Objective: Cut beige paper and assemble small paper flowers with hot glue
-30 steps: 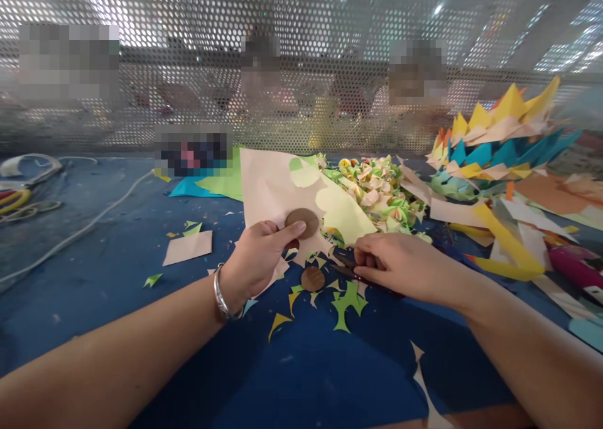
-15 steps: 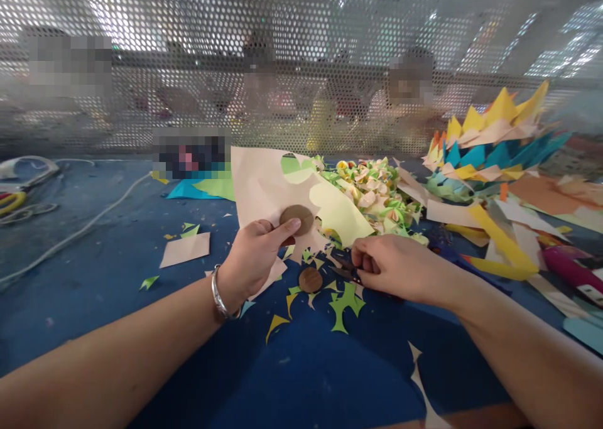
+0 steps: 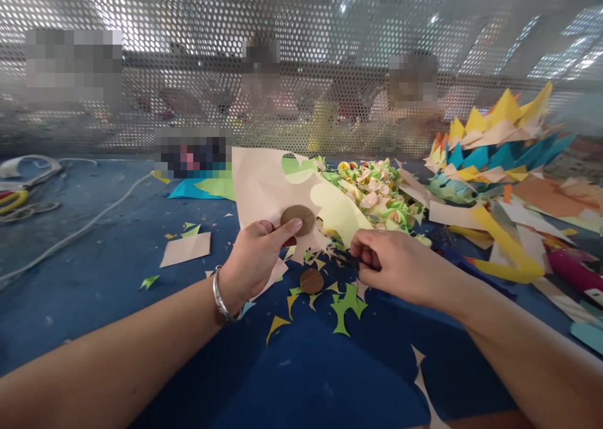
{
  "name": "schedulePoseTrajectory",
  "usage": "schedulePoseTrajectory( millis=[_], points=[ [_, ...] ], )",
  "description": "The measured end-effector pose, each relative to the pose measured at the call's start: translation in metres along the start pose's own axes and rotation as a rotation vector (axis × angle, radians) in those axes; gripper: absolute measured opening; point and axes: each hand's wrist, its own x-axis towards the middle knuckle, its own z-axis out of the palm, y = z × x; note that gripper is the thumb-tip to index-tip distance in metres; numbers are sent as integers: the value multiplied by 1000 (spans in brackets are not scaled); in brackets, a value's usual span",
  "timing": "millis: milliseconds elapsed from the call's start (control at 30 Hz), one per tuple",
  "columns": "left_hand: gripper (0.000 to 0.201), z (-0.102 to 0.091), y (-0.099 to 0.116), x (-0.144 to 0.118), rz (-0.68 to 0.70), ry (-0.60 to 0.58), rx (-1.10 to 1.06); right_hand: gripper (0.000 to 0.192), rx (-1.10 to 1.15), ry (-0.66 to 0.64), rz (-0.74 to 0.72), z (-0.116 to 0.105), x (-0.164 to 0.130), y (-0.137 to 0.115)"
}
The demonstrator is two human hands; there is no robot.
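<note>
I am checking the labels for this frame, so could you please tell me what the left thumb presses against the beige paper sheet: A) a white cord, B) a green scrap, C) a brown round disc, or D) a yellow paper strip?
C: the left hand pins a brown round disc onto the beige paper sheet with its thumb.

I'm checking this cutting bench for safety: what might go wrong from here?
The left hand pins a brown disc to the pink paper right beside the scissors in the right hand; fingers may get nicked. A second disc lies loose among scraps and may get lost.
</note>
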Motion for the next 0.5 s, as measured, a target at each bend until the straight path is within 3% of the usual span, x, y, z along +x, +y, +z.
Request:
schedulePoseTrajectory(
  millis=[133,300,500],
  points=[
    [6,1,0,-1,-1,-18,-33,7,-35,7,-33,2,1,1],
    [7,0,-3,1,-27,-11,-82,18,-56,-27,-94,3,1,2],
    [15,-1,-6,0,-48,-56,-147,26,69,120,-185,0,2,9]
  ],
)
